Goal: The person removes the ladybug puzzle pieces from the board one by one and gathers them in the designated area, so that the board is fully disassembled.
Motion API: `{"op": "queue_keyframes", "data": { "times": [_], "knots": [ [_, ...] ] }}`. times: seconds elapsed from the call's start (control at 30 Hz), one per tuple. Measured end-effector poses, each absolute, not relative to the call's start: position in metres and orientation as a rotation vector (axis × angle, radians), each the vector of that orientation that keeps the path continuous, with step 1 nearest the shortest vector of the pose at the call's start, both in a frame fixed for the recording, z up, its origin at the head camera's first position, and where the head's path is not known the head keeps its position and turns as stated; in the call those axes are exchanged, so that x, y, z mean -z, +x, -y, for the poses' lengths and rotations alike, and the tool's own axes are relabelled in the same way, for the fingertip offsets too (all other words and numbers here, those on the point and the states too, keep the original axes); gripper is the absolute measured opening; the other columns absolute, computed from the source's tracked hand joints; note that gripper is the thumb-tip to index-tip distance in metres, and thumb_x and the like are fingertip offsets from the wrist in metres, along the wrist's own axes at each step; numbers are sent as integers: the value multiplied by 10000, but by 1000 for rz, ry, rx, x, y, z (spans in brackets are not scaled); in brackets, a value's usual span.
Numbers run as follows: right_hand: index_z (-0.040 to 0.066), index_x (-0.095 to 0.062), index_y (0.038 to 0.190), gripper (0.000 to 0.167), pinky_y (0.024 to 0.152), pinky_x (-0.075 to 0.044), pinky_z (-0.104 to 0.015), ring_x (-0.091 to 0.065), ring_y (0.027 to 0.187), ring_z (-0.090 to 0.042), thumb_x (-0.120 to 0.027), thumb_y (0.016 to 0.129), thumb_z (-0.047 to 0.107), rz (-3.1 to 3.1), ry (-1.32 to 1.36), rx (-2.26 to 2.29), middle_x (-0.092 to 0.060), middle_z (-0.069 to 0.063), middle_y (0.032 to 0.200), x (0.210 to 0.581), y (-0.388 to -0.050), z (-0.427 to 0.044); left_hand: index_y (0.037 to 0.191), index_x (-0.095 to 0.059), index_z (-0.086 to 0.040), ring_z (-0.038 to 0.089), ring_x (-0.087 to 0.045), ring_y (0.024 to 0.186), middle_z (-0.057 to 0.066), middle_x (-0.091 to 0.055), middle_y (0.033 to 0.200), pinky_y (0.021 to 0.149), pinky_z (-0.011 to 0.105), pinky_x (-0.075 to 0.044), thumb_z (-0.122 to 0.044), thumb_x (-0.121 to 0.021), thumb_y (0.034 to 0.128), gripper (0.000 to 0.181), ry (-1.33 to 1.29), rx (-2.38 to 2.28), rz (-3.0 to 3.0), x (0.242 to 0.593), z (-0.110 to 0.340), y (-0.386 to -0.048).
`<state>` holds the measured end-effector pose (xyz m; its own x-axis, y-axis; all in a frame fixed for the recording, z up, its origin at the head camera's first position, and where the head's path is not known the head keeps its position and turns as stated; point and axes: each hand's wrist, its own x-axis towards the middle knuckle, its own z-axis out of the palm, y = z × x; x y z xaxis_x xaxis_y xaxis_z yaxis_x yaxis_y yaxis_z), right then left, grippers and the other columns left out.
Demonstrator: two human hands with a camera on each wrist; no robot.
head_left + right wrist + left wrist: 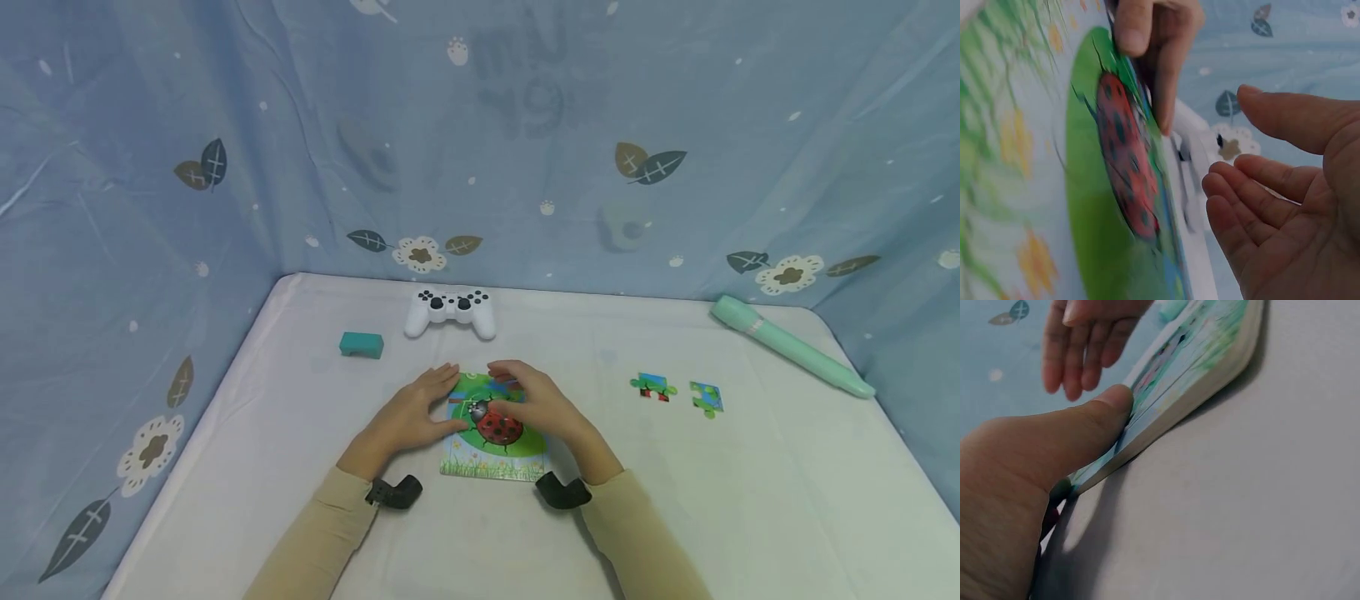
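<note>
A square ladybug puzzle board (495,462) with a green, flowery picture lies on the white table, its thick pale edge showing in the left wrist view. My left hand (408,417) holds its left side; the thumb (1100,415) lies on the picture while the fingers reach along the far left edge, partly hidden. Over the board's upper right part hovers my right hand (543,404), fingers loosely bent and apart, holding nothing. In the right wrist view a gap separates this hand (1285,219) from the red ladybug (1125,153).
Two jigsaw pieces (653,387) (707,398) lie to the right. Behind the board are a white game controller (450,312) and a teal block (362,344). A mint-green microphone-shaped object (791,346) lies at the far right, near the patterned blue curtain (525,208).
</note>
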<state>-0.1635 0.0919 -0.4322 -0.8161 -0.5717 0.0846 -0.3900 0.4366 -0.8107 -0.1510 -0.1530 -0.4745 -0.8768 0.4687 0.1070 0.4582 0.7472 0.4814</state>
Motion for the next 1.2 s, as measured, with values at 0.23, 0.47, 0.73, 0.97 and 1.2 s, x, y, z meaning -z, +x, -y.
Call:
{"op": "queue_keyframes", "data": {
  "times": [0.23,0.47,0.73,0.97,1.2],
  "knots": [
    [-9,-504,1311,480,959,-507,-452,-585,1137,-298,-656,897,179,-2489,-802,1259,-587,-157,1265,444,-160,-81,1430,-419,-76,295,-331,1397,61,-373,1506,1154,453,-287,-535,-691,792,832,739,-856,-2905,475,159,-152],
    [15,-560,1254,417,863,-528,-341,-599,993,-184,-673,880,161,-2568,-819,1225,-631,-93,1154,457,-158,-75,1428,-419,-71,265,-324,1404,45,-359,1514,1163,434,-273,-535,-662,818,804,810,-811,-2906,476,160,-153],
    [20,-553,1252,432,772,-486,-276,-528,901,-140,-690,858,130,-2666,-863,1178,-600,-68,1081,464,-154,-68,1418,-430,-61,280,-330,1399,55,-374,1505,1162,445,-270,-515,-667,820,787,811,-808,-2901,474,160,-151],
    [-27,-499,1312,526,692,-435,-236,-465,830,-103,-701,849,122,-2718,-795,1155,-579,-28,1005,466,-153,-63,1434,-408,-67,289,-308,1409,57,-365,1513,1161,447,-276,-521,-645,837,786,802,-779,-2884,476,159,-151],
    [-32,-517,1307,507,711,-462,-249,-480,828,-93,-692,864,140,-2753,-716,1127,-584,-20,973,466,-155,-57,1417,-429,-46,281,-330,1399,73,-385,1498,1162,436,-276,-506,-662,830,781,828,-790,-2907,476,160,-152]
  ]
}}
